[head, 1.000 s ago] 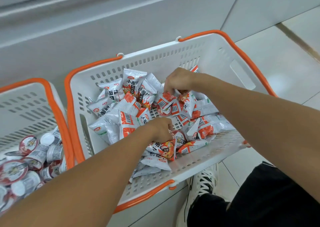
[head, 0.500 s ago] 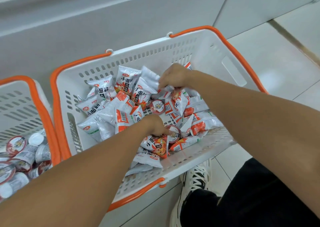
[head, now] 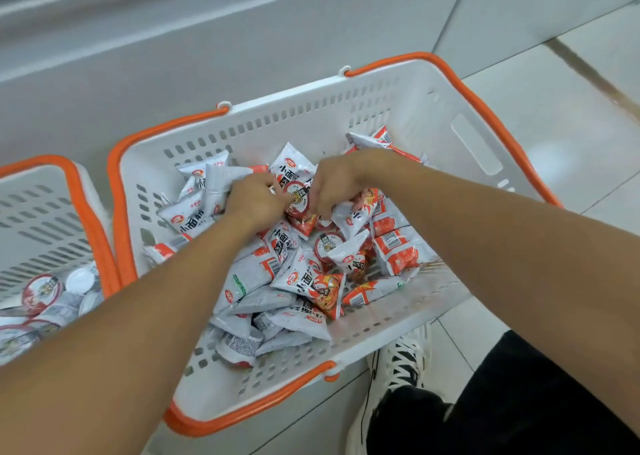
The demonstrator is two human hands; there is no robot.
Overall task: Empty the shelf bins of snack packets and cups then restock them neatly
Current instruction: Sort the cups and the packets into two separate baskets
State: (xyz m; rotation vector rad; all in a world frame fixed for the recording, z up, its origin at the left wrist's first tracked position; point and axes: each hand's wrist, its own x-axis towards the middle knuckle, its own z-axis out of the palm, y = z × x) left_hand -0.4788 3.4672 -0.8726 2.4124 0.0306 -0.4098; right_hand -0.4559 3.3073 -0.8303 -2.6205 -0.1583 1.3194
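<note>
- Head view: both forearms reaching into the white basket [head: 408, 115] with orange handles, over a loose heap of snack packets [head: 301, 291].
- Left hand [head: 256, 200] curled, knuckles up, at the far middle of the heap; appears to grip something small at the fingertips, contents hidden behind the knuckles.
- Right hand [head: 337, 186] likewise curled, fingers pointing down, just beside the left; seems to pinch at the rim of a red-lidded cup [head: 297, 201] lying between the two hands.
- Key relation: cup wedged between both hands, touching or nearly touching each; lid facing up and a little toward the camera, so round face exposed, body buried among packets.
- Neither hand clearly nearer; right fingers sit closer to the lid's right edge, left knuckles cover its left edge.
- Second red-lidded cup [head: 327, 245] nearer the body, below the right wrist, half covered by packets, apart from both hands.
- Second basket [head: 74, 191] off to the left, just beside the first, already holding a pile of cups [head: 45, 291].
- Judged step: sorting cups out of the packet heap; likely destination lies to the left, which favours the left arm for the carry.
- Risk judged: slippery packets sliding over the cup as it lifts.
- Floor tiles and a white shoe [head: 394, 364] showing below the basket's near edge.
</note>
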